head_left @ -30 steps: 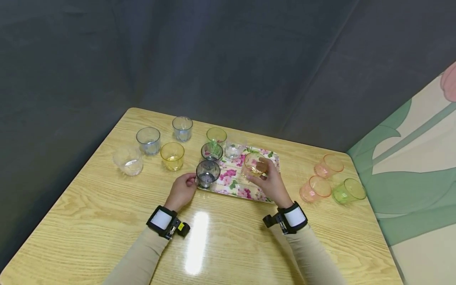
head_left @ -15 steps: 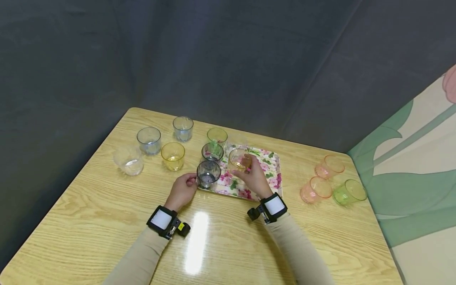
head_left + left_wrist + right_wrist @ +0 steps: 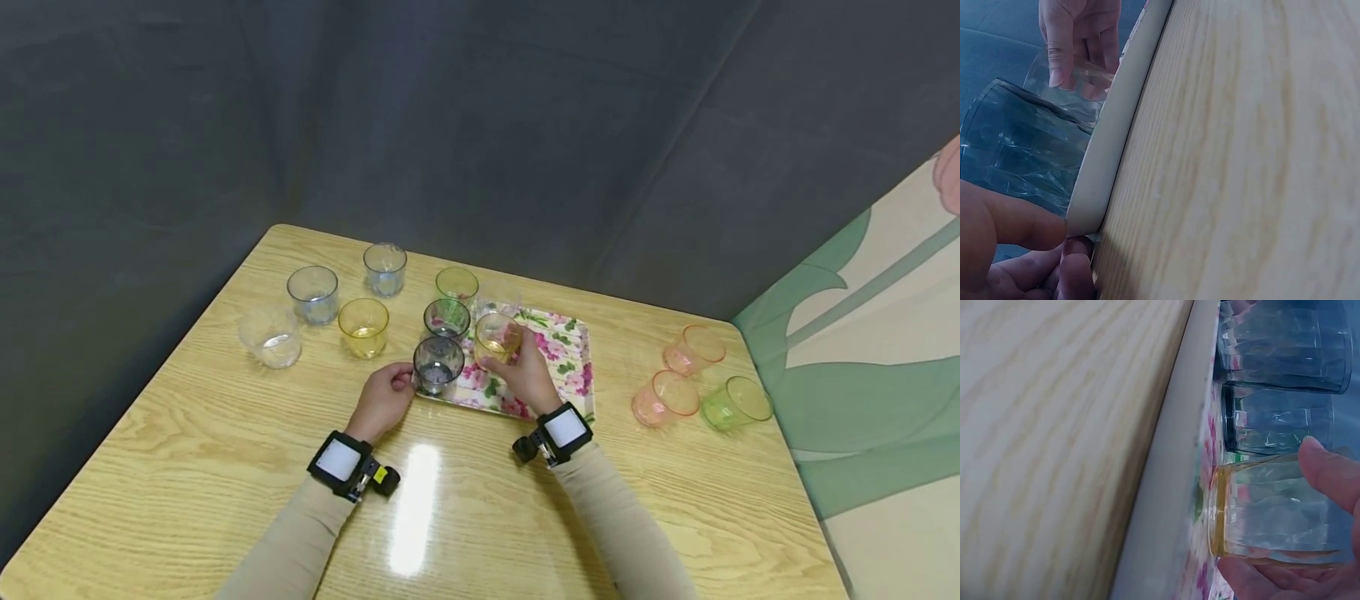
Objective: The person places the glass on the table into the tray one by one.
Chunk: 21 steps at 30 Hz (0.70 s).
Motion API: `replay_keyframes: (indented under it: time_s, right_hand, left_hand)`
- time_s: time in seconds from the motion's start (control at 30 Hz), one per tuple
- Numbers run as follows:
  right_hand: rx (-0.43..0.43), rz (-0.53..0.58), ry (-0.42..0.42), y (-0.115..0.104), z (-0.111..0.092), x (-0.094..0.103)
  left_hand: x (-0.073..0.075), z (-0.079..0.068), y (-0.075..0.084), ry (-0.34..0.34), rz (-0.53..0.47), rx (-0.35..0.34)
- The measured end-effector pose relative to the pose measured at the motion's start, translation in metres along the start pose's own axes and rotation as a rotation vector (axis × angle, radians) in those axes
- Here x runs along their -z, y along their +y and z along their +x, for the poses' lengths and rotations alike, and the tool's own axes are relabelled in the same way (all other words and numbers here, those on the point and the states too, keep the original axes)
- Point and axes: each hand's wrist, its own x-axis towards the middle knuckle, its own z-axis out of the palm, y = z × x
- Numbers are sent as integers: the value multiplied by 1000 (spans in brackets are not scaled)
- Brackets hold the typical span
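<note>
A: Where does the amber glass (image 3: pixel 492 340) lie from the fingers?
B: Ahead and to the left of the palm of the right hand (image 3: pixel 529 377), pinched between thumb and fingers.
A: Its long axis?
B: About upright, base toward the tray (image 3: pixel 576 358). Whether the base touches, I can't tell.
A: And what is beside it?
B: The front dark glass (image 3: pixel 438 367) and the back dark glass (image 3: pixel 447 321) are to its left, the clear glass (image 3: pixel 498 300) just behind.
A: The left hand (image 3: pixel 384 402)?
B: Farther from the amber glass; its fingers pinch the tray's near left corner, just beside the front dark glass.
A: What else does the tray hold?
B: The green glass (image 3: pixel 457 286), at the back left.
A: Anything inside the glasses?
B: Nothing I can make out.
</note>
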Motion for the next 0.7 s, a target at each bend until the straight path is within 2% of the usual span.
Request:
replay_keyframes:
  time_s: [0.37,0.7]
  right_hand:
    - [5,81,-40,3,7,-4]
    - [0,86,-48,1,7,-7]
  left_hand:
    - [-1,-1,0,1,-5,7]
    - [0,0,1,0,-16,-19]
